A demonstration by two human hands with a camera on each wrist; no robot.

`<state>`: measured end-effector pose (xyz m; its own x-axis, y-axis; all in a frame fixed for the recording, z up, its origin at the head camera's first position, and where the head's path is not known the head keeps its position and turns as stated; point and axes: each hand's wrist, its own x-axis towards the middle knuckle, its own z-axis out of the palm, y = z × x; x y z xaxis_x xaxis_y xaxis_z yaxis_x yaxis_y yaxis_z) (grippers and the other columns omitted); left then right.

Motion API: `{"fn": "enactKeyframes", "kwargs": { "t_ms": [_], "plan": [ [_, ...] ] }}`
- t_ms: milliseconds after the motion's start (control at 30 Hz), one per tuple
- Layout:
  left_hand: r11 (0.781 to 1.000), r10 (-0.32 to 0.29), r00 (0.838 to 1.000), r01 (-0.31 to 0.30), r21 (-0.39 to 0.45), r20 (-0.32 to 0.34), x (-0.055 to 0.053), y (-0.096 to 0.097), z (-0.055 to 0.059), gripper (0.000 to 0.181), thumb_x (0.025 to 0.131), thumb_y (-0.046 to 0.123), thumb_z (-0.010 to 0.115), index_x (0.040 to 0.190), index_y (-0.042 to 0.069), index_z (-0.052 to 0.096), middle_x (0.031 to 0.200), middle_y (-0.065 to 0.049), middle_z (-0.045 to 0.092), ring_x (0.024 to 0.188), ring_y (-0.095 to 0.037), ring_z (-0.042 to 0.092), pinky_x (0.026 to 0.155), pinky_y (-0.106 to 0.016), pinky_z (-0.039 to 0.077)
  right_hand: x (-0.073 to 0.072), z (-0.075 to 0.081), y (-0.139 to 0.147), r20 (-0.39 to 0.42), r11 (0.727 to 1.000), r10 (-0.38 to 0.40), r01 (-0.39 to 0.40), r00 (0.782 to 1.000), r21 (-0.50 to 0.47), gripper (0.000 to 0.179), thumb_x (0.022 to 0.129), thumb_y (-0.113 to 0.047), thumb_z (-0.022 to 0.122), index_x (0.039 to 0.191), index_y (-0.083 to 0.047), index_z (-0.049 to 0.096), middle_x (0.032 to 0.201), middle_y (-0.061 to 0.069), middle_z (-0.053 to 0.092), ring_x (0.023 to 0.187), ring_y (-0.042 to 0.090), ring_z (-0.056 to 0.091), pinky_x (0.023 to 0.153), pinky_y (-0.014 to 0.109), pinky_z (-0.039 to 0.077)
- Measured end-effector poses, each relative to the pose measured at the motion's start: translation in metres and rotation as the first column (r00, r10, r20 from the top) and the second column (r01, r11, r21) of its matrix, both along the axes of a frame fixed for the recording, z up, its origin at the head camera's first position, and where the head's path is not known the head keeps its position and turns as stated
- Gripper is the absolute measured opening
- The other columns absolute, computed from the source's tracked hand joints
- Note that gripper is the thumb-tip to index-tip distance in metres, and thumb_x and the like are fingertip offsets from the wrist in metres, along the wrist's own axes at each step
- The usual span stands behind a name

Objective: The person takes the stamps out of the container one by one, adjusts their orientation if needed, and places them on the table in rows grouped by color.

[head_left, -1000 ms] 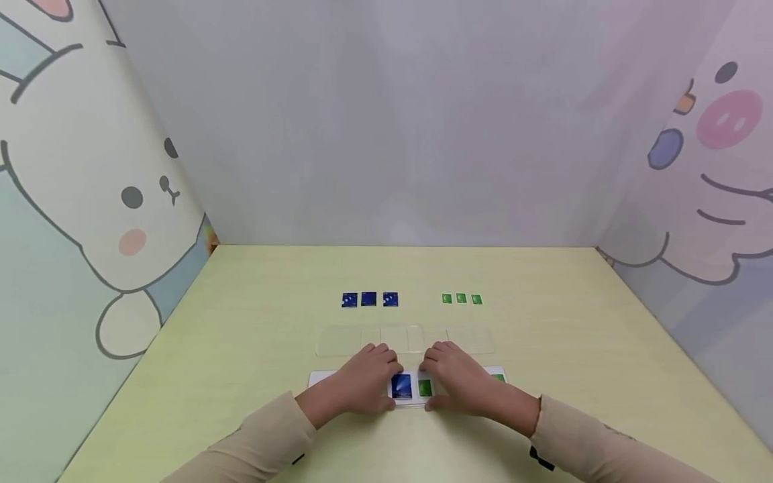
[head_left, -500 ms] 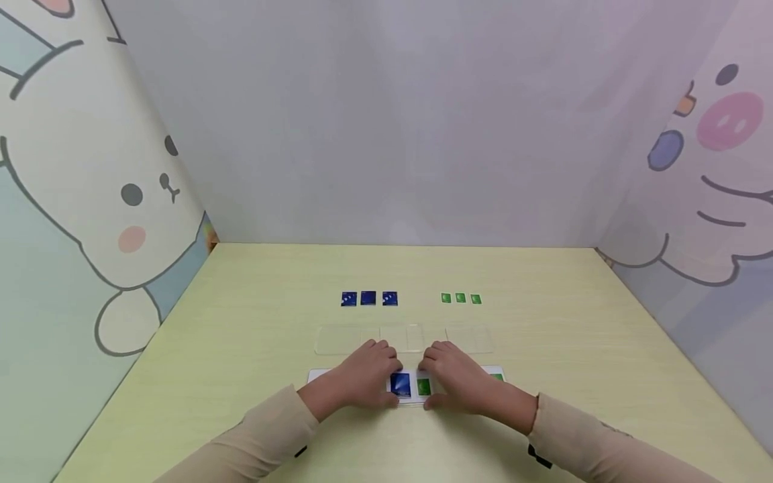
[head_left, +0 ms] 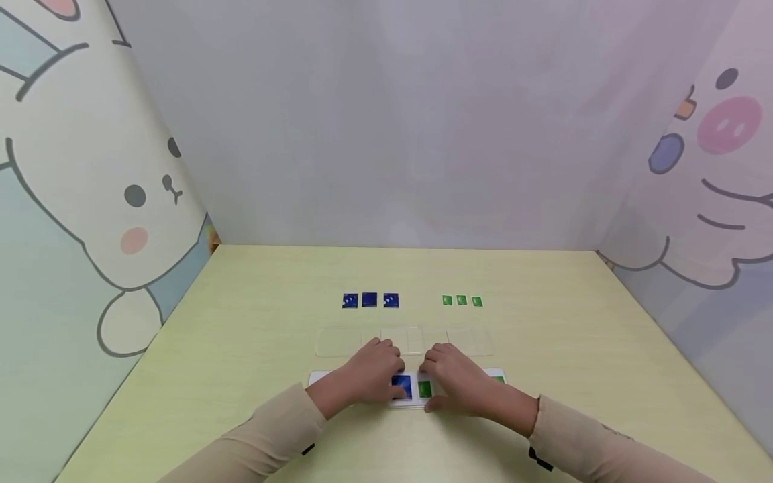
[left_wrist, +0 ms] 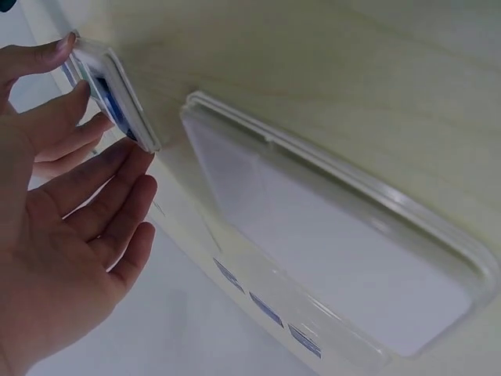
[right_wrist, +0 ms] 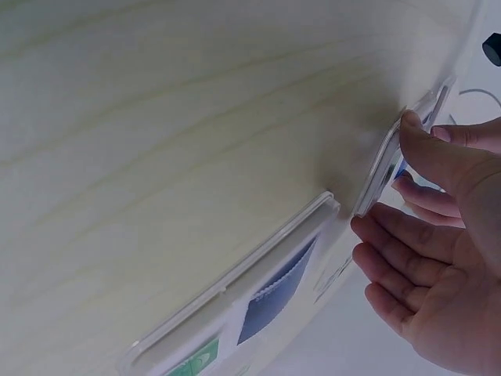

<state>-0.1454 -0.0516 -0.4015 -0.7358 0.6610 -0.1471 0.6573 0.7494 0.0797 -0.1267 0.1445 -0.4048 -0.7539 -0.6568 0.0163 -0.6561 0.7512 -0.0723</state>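
Observation:
In the head view, my left hand [head_left: 367, 374] and right hand [head_left: 457, 379] meet over the middle of a front row of white-backed clear plastic cases. Between them lies the middle case [right_wrist: 380, 168] with a blue stamp-like picture [head_left: 401, 384] and a smaller green one [head_left: 425, 389]. My left thumb lies over the blue picture, while its fingers touch the far edge. The right hand pinches this case between a thumb on the near edge and fingers on the far one. Sleeves and hands hide much of the outer two cases, the left white case [left_wrist: 313, 235] and the right case [right_wrist: 227, 337].
Beyond the row lie several clear plastic covers [head_left: 339, 342]. Farther back are three dark blue pictures [head_left: 370, 300] and three small green ones [head_left: 461, 300]. The pale wooden table [head_left: 253, 302] ends at a grey back wall, with cartoon-printed side walls.
My left thumb has moved from the near edge of the middle case onto its blue picture. The right hand keeps its place, and the cases have not visibly moved.

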Motion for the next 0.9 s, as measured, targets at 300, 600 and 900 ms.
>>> {"fn": "enactKeyframes", "kwargs": {
  "t_ms": [300, 600, 900],
  "plan": [
    [0.999, -0.001, 1.0, 0.002, 0.035, -0.018, -0.0006, 0.0011, -0.0005, 0.029, 0.084, 0.042, 0.074, 0.097, 0.016, 0.075, 0.084, 0.006, 0.065, 0.076, -0.009, 0.044, 0.074, -0.023, 0.038, 0.0006, 0.0003, 0.0004, 0.014, 1.0, 0.002, -0.001, 1.0, -0.013, 0.053, 0.07, -0.045, 0.086, 0.106, -0.01, 0.071, 0.097, -0.002, 0.069, 0.09, 0.011, 0.053, 0.089, 0.031, 0.048],
    [0.998, 0.026, 0.999, -0.025, 0.05, -0.019, 0.0007, 0.0035, -0.0001, 0.025, 0.084, 0.038, 0.076, 0.091, 0.014, 0.075, 0.076, 0.006, 0.062, 0.071, -0.009, 0.042, 0.071, -0.022, 0.035, -0.0001, -0.0008, 0.0009, 0.01, 1.0, 0.012, -0.011, 1.0, -0.018, 0.052, 0.07, -0.044, 0.086, 0.105, -0.009, 0.071, 0.097, -0.001, 0.068, 0.09, 0.012, 0.053, 0.089, 0.031, 0.048],
    [0.996, 0.037, 0.999, -0.035, 0.076, -0.029, -0.0004, 0.0042, 0.0, 0.02, 0.082, 0.034, 0.078, 0.085, 0.014, 0.075, 0.071, 0.006, 0.062, 0.068, -0.009, 0.042, 0.069, -0.022, 0.034, 0.0008, -0.0006, 0.0, 0.022, 1.0, 0.002, -0.001, 1.0, -0.017, 0.052, 0.07, -0.044, 0.086, 0.106, -0.009, 0.071, 0.098, -0.001, 0.069, 0.092, 0.012, 0.054, 0.089, 0.031, 0.049]
  ]
}}
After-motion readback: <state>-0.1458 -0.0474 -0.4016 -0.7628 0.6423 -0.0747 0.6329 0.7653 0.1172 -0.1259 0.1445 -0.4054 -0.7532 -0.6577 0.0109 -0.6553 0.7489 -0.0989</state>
